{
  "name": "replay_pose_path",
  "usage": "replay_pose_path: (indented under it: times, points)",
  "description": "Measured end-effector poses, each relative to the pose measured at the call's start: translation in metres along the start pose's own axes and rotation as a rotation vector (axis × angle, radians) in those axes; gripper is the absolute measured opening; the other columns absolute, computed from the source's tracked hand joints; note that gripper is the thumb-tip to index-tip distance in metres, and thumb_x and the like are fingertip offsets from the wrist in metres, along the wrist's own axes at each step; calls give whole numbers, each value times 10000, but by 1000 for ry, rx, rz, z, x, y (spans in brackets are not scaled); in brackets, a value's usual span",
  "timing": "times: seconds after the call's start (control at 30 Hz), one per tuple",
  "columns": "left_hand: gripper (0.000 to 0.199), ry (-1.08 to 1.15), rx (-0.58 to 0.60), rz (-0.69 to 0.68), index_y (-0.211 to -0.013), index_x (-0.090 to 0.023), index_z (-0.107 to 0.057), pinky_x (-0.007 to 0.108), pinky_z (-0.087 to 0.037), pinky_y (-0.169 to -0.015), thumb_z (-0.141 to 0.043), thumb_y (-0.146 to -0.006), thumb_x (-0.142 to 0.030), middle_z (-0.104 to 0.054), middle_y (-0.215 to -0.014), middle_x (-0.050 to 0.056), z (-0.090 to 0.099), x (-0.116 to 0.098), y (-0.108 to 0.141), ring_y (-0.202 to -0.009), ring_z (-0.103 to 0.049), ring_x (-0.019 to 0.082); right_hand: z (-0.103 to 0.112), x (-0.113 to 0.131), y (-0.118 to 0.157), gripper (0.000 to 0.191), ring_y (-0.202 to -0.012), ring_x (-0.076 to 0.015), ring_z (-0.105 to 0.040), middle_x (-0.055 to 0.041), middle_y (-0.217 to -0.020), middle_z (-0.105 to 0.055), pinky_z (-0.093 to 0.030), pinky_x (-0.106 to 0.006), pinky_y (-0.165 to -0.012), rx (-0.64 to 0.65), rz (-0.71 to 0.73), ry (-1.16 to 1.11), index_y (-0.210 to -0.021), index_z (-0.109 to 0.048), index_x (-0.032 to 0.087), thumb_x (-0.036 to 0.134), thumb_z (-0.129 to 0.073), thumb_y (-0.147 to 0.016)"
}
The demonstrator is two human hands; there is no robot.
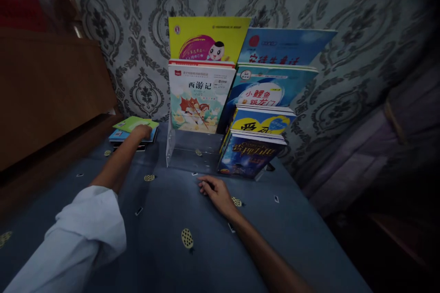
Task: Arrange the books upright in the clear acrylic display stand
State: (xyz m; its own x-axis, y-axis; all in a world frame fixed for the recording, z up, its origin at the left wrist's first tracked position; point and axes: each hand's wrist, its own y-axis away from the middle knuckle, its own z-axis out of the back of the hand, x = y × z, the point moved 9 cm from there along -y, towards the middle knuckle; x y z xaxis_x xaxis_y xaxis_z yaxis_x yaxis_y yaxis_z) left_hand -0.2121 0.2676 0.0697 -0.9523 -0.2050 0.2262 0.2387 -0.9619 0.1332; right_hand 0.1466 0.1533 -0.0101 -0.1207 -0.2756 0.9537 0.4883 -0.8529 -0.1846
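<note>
Left hand (142, 132), left of centre in the frame: at the right end of the green book (129, 124), fingers bent down over it. Cannot tell whether this grip is clamped on the cover or only resting there; the fingertips are hidden.

The green book lies flat on top of a small pile, over a blue book (118, 135), with darker edges showing underneath.

Right hand (218, 193), just below the middle of the frame: low at the worktop (161, 256), grip loosely curled, thumb and fingers a little apart. Nearest to it, the front of a clear rack (192, 144).

Rack, centre of frame, stepped, books leaning back in two columns. Left column: white book (199, 100) in front, yellow book (199, 29) behind and higher; the lowest step shows bare plastic. Right column, front to back: dark blue book (247, 155), yellow-and-blue book (263, 121), teal book (295, 82), large blue book (292, 48).

Worktop covering dark blue-grey (pineapple print, scattered). Beyond: patterned wallpaper (144, 9) across the top, brown wooden furniture (48, 96) at the left edge, greyish drapery (360, 160) at right.
</note>
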Motion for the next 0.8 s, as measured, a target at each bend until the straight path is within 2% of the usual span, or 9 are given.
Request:
replay_pose_path:
  times: [0.2,0.3,0.47,0.57,0.63,0.8]
  points:
    - [378,-83,-69,-34,-1180,-67,-687,374,-507,-944,-565,-848,-203,-686,-1249,250,-3,5,51,-1176,-659,338,0,-2,-1,292,-681,-155,-681,-49,-831,-740,-553,-291,-654,-6,16,3,-1019,-744,174,344,-569,-861]
    - [345,-115,-114,-33,-1185,-53,-652,385,-519,-917,-547,-878,-168,-703,-1172,255,-3,8,85,-1129,-679,339,0,-1,-3,285,-669,-153,-675,-44,-814,-732,-553,-288,-645,-10,38,1,-1006,-746,173,326,-563,-851]
    - [392,-161,-196,-23,-1244,-78,-584,410,-526,-916,-383,-909,-43,-697,-1098,228,-7,8,151,-1082,-682,310,-1,0,-6,303,-660,-150,-673,-38,-799,-723,-555,-281,-637,-13,61,12,-1021,-749,171,291,-539,-838]
    - [444,-172,-227,-10,-1281,-113,-565,398,-540,-904,-398,-880,-23,-668,-1144,212,-22,0,203,-1096,-664,308,-2,1,-6,296,-656,-153,-677,-37,-797,-726,-558,-280,-631,-10,74,23,-1011,-746,172,291,-540,-835]
    - [464,-117,-305,-22,-1310,-135,-555,408,-548,-907,-421,-877,-34,-641,-1199,207,-33,-11,247,-1137,-640,316,-2,2,-6,289,-665,-156,-680,-39,-800,-730,-560,-276,-629,-14,90,42,-1007,-744,175,288,-537,-839]
    - [547,-16,-313,-166,-1357,-190,-540,425,-516,-994,-392,-860,-15,-590,-1369,151,-75,-50,353,-1299,-533,298,-2,3,-4,280,-692,-159,-685,-41,-796,-737,-562,-269,-653,-22,106,114,-1009,-747,180,233,-526,-846]
